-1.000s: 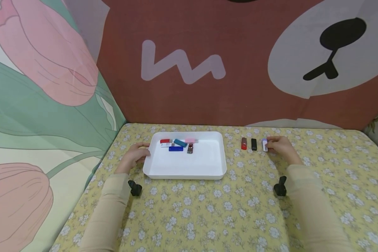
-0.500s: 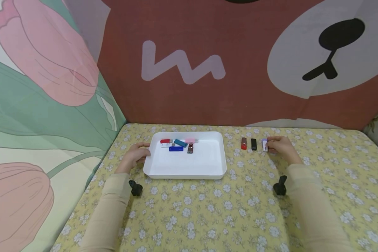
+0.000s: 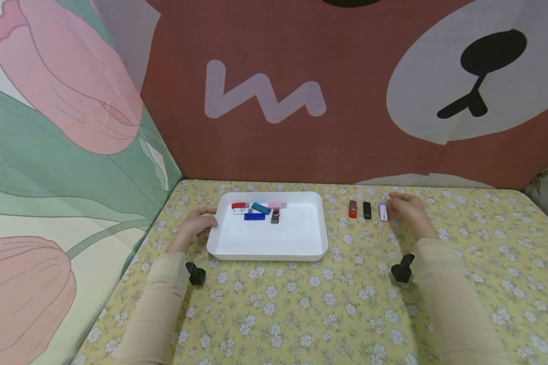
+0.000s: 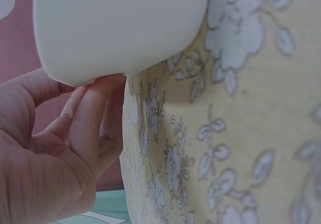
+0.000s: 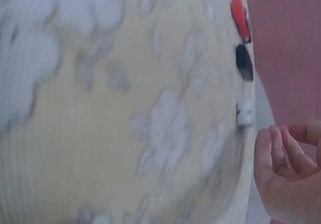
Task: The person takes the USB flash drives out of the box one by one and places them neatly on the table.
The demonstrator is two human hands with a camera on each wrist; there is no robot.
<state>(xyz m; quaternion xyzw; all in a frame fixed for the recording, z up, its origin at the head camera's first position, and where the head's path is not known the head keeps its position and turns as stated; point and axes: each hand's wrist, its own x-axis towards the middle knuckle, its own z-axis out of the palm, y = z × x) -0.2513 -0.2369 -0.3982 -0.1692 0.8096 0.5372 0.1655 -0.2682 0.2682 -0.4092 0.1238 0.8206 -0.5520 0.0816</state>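
Observation:
My left hand [image 3: 193, 227] grips the left wall of a white tray [image 3: 283, 242], thumb over the rim. In the left wrist view its fingers reach under the tray's edge [image 4: 120, 28]. Several USB flash drives lie in the tray: red [image 3: 239, 205], white [image 3: 240, 211], teal [image 3: 261, 208], blue [image 3: 254, 217], pink [image 3: 274, 205] and a brown one [image 3: 275, 218]. Right of the tray, a red drive [image 3: 353, 209], a black drive [image 3: 367, 210] and a white-and-purple drive [image 3: 383, 212] stand in a row. My right hand [image 3: 410, 212] is just right of the white-and-purple drive, holding nothing, fingers loosely bent.
A yellow floral cloth [image 3: 301, 314] covers the table. Behind its far edge hangs a brown printed backdrop [image 3: 274, 152], with a tulip-patterned one [image 3: 73, 167] at the left. Black camera mounts [image 3: 195, 274] sit by both wrists.
My right hand has let go of the white-and-purple drive and drawn slightly away from it. The drive stays beside the black one. The left hand and tray have not moved.

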